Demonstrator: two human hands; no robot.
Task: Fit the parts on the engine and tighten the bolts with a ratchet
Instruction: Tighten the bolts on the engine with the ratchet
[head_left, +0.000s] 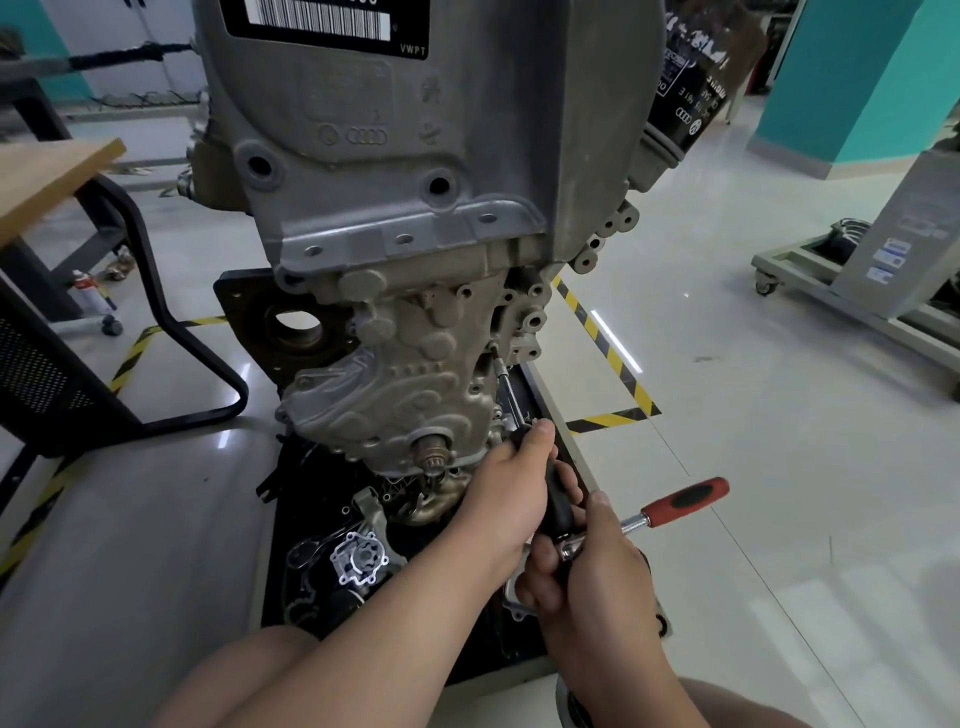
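Big grey metal engine (415, 218) stands upright on a black floor tray (283, 587), close in front of the person. L hand (506, 499) is curled tight round a fat black tool grip (558, 501), thumb on top. A thin shiny steel rod (511, 392) runs from that grip up to the engine's right side. R hand (582, 566) is wrapped round the head of a silver ratchet (685, 501) w/ red & black handle, which pokes out to the right. A small silver metal part (358, 561) w/ holes lies on the tray.

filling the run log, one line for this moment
left hand grips black driver handle | right hand grips red-handled chrome ratchet at its head | steel shaft reaches into grey cast-metal engine
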